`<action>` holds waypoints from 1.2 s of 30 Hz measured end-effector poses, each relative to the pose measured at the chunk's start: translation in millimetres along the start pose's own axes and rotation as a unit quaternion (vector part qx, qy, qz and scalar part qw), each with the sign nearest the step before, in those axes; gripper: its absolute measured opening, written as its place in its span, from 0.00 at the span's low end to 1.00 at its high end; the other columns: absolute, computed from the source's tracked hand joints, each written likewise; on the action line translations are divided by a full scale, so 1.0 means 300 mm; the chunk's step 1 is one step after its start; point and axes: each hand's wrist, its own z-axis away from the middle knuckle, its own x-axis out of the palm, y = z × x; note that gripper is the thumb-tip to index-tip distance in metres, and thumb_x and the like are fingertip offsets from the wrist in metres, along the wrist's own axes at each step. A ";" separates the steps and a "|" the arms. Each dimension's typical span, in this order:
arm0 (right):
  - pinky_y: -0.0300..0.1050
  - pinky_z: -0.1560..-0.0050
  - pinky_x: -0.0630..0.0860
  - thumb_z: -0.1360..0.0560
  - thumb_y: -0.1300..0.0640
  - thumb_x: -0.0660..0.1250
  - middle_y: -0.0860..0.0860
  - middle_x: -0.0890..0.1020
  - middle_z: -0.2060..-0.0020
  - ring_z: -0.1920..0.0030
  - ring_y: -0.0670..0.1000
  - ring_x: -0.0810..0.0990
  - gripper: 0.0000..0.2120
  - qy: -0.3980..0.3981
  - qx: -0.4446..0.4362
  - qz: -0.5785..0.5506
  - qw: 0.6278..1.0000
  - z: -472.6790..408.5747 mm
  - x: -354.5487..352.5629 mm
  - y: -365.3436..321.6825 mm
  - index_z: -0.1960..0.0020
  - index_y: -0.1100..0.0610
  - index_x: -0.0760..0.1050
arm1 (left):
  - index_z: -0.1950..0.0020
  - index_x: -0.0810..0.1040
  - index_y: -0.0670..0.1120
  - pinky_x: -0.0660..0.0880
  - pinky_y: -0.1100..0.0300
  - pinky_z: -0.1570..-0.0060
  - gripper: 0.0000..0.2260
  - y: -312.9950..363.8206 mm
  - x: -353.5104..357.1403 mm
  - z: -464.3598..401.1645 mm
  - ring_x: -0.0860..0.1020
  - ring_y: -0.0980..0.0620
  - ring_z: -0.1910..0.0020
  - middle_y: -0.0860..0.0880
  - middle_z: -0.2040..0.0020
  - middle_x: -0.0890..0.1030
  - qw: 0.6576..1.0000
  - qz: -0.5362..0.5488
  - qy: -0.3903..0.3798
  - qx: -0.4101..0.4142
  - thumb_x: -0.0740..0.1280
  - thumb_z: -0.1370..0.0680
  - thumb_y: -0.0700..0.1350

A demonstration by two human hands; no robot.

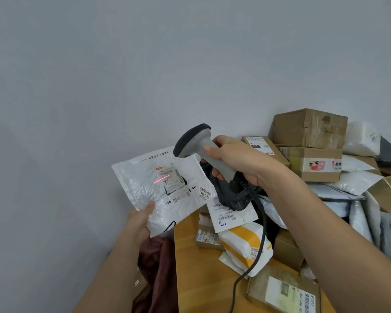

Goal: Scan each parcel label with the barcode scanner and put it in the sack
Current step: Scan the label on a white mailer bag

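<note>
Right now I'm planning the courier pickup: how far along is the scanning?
Nothing visibly bagged. In hand: the right hand aims the scanner, its red line on the label of the white mailer held by the left hand. Left: the parcel pile on the table.

Both forearms are bare up to the frame edge, with no sleeve showing. The left hand (142, 216) and right hand (237, 158) wear no gloves, rings or watch.

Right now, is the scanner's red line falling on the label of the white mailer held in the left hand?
Yes, the red scan line lies across the label of the white mailer, which the left hand holds up.
</note>
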 end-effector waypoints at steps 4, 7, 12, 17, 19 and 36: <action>0.42 0.67 0.76 0.17 0.52 0.61 0.53 0.82 0.52 0.71 0.47 0.78 0.07 -0.003 -0.008 -0.006 1.000 0.022 -0.005 -0.031 0.46 0.55 0.71 | 0.36 0.75 0.35 0.77 0.48 0.52 0.15 -0.004 0.004 -0.003 0.81 0.43 0.53 0.37 0.44 0.81 1.000 0.011 -0.005 0.001 0.68 0.21 0.40; 0.42 0.67 0.76 0.17 0.52 0.61 0.53 0.82 0.52 0.71 0.48 0.77 0.06 -0.001 -0.009 -0.016 1.000 0.038 -0.014 -0.048 0.47 0.55 0.71 | 0.34 0.74 0.34 0.77 0.46 0.51 0.16 -0.007 0.010 0.000 0.81 0.42 0.52 0.36 0.41 0.79 1.000 0.017 -0.010 -0.002 0.67 0.21 0.39; 0.41 0.69 0.75 0.17 0.52 0.61 0.54 0.81 0.52 0.73 0.47 0.76 0.07 0.011 -0.010 -0.037 0.999 0.061 -0.040 -0.067 0.47 0.56 0.71 | 0.33 0.73 0.35 0.74 0.42 0.42 0.17 -0.014 0.036 0.003 0.80 0.42 0.52 0.36 0.39 0.79 1.000 0.028 -0.013 -0.004 0.67 0.20 0.39; 0.42 0.68 0.75 0.17 0.52 0.61 0.54 0.81 0.53 0.73 0.48 0.76 0.07 0.022 -0.006 -0.047 0.999 0.078 -0.075 -0.070 0.45 0.56 0.71 | 0.33 0.73 0.35 0.73 0.41 0.39 0.17 -0.017 0.060 0.009 0.80 0.41 0.48 0.35 0.38 0.78 0.999 0.030 -0.018 -0.010 0.66 0.20 0.39; 0.44 0.67 0.75 0.17 0.52 0.61 0.55 0.81 0.52 0.72 0.48 0.76 0.08 0.028 -0.005 -0.047 0.998 0.083 -0.089 -0.068 0.44 0.57 0.71 | 0.33 0.73 0.35 0.73 0.42 0.38 0.17 -0.023 0.067 0.011 0.79 0.40 0.44 0.35 0.38 0.78 0.999 0.031 -0.019 -0.011 0.66 0.20 0.40; 0.42 0.73 0.74 0.17 0.52 0.61 0.59 0.77 0.61 0.74 0.49 0.78 0.15 -0.034 0.083 -0.117 0.989 -0.056 0.008 0.057 0.39 0.63 0.73 | 0.44 0.77 0.37 0.76 0.47 0.44 0.06 -0.096 -0.125 0.075 0.78 0.45 0.53 0.39 0.38 0.76 0.982 0.084 0.170 0.008 0.63 0.19 0.35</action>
